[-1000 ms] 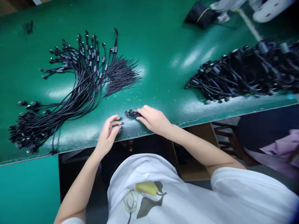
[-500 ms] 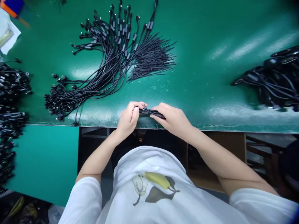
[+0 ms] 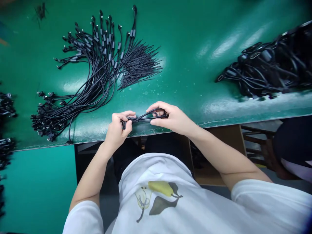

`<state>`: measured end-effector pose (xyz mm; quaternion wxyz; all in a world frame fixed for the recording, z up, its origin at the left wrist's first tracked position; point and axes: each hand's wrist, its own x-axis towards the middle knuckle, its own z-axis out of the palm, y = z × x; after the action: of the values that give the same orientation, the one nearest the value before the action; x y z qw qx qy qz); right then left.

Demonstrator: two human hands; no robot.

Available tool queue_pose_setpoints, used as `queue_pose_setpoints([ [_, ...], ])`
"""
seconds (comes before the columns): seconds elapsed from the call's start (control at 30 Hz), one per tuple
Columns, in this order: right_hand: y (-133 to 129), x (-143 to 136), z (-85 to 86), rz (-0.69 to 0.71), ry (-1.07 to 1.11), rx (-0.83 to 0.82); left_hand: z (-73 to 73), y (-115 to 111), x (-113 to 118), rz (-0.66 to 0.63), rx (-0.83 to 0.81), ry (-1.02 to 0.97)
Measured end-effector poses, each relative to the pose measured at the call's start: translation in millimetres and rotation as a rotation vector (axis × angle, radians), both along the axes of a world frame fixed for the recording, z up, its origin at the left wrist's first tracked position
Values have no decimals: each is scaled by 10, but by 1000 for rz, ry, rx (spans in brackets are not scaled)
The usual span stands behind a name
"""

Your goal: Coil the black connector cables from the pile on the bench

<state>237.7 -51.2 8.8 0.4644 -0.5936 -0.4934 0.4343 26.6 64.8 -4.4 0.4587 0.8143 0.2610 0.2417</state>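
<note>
A coiled black cable [image 3: 143, 117], bound at its middle, is stretched between my two hands over the table's front edge. My left hand [image 3: 117, 127] pinches its left end, where a connector with a metal mouth pokes out by the fingers. Around the looped right end, my right hand [image 3: 174, 119] has its thumb and fingers closed on the cable. Beyond my hands lies a heap of loose black cables [image 3: 94, 81] with grey sleeves and plugs. Beside that heap is a fan of thin black ties [image 3: 140, 65].
On the right of the green table [image 3: 187, 87] is a pile of bundled black cables [image 3: 270, 68]. More black cables [image 3: 7, 105] sit at the left edge. A wooden stool [image 3: 262, 146] and a person's dark clothing [image 3: 292, 143] are at the lower right.
My view has turned toward the right. My hands have moved apart along the cable, so its right loop and left connector now show.
</note>
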Motion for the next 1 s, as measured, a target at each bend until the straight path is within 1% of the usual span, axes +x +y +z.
queue_pose_setpoints([
  [0.1, 14, -49, 12, -112, 30, 34, 77, -12, -17, -25, 14, 85],
  [0.17, 27, -79, 14, -177, 22, 51, 153, -25, -17, -87, -3, 165],
  [0.23, 36, -87, 16, -208, -15, 80, 231, -31, -3, -168, -83, 230],
  [0.3, 38, -69, 14, -164, -51, 128, 291, -31, 22, -227, -194, 277],
  [0.37, 33, -32, 8, -59, -87, 167, 319, -32, 51, -293, -330, 302],
  [0.43, 25, 8, 3, 31, -117, 172, 320, -43, 76, -385, -523, 273],
  [0.5, 18, 29, 7, 77, -136, 164, 306, -65, 94, -459, -711, 209],
  [0.53, 15, 30, 12, 87, -135, 159, 298, -80, 102, -466, -770, 186],
  [0.6, 11, 11, 27, 85, -105, 141, 284, -114, 117, -440, -806, 187],
  [0.77, 15, -55, 21, -12, 108, 32, 266, -210, 141, -290, -726, 261],
  [0.83, 22, -67, -18, -50, 245, 1, 259, -238, 132, -275, -756, 239],
  [0.9, 33, -79, -75, -72, 387, -13, 251, -254, 110, -291, -815, 210],
  [1.0, 58, -113, -165, -113, 500, -28, 230, -259, 64, -279, -919, 179],
])
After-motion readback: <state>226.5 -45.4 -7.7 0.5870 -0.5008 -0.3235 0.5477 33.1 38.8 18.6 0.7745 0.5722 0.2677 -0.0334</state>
